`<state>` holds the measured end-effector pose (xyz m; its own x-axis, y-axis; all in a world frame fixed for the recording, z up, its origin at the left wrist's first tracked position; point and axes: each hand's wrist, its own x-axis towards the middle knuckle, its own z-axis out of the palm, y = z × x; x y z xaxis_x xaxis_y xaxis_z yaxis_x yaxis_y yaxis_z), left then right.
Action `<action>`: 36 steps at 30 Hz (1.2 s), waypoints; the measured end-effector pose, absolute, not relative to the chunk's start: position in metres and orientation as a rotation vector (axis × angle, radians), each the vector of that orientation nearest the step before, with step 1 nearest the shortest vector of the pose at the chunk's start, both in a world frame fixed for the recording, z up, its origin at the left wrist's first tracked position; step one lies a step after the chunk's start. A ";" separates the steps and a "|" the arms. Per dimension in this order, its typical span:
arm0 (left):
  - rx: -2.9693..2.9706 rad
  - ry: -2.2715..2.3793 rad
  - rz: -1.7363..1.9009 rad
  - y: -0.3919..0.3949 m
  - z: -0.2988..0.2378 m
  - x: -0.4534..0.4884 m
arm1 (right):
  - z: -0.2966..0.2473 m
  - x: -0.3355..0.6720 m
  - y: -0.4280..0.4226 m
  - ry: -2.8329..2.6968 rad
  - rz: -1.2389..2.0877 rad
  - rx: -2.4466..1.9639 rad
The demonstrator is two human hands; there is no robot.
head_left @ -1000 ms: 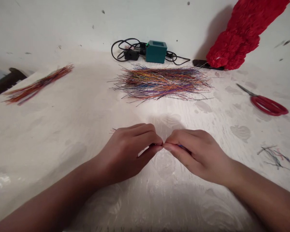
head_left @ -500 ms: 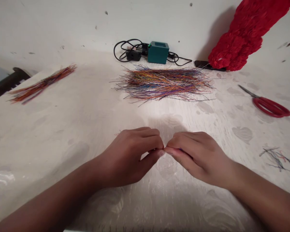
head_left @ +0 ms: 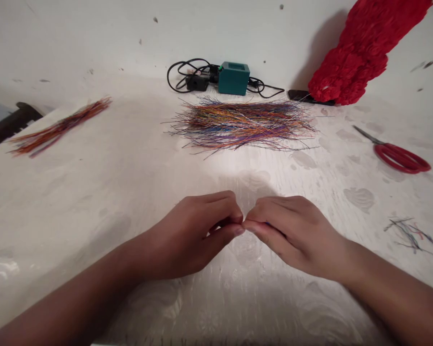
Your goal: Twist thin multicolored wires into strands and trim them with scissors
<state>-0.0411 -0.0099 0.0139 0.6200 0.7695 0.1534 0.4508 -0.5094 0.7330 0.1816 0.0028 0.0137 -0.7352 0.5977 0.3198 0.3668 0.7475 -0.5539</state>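
Observation:
My left hand (head_left: 197, 235) and my right hand (head_left: 292, 235) meet at the fingertips in front of me, on or just above the white patterned table cover (head_left: 111, 168). Both pinch something thin, most of it hidden by the fingers, and a bluish strand of thin wire (head_left: 269, 223) shows inside my right hand. A wide pile of multicoloured thin wires (head_left: 241, 126) lies straight ahead, well beyond both hands. A smaller orange and red wire bundle (head_left: 61, 127) lies to the far left.
Red-handled scissors (head_left: 400, 158) and a few scrap wires (head_left: 409, 235) lie on the right. At the back are a teal box (head_left: 234, 79) with black cables (head_left: 178, 79), a dark flat object (head_left: 306, 96) and a red fluffy mass (head_left: 361, 53).
Both hands sit slightly lower in the view, still pinched together at the fingertips. The wire piles and scissors have stayed in place, with only small shifts from the camera.

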 end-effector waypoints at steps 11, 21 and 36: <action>2.447 1.002 0.626 -0.009 0.012 -0.042 | 0.011 0.182 0.004 -2.415 0.746 -0.816; 2.512 1.141 0.684 -0.002 0.013 -0.053 | 0.016 0.187 0.013 -2.236 0.800 -1.018; 2.475 1.492 0.750 -0.002 0.017 -0.057 | 0.015 0.197 0.023 -2.052 0.802 -1.132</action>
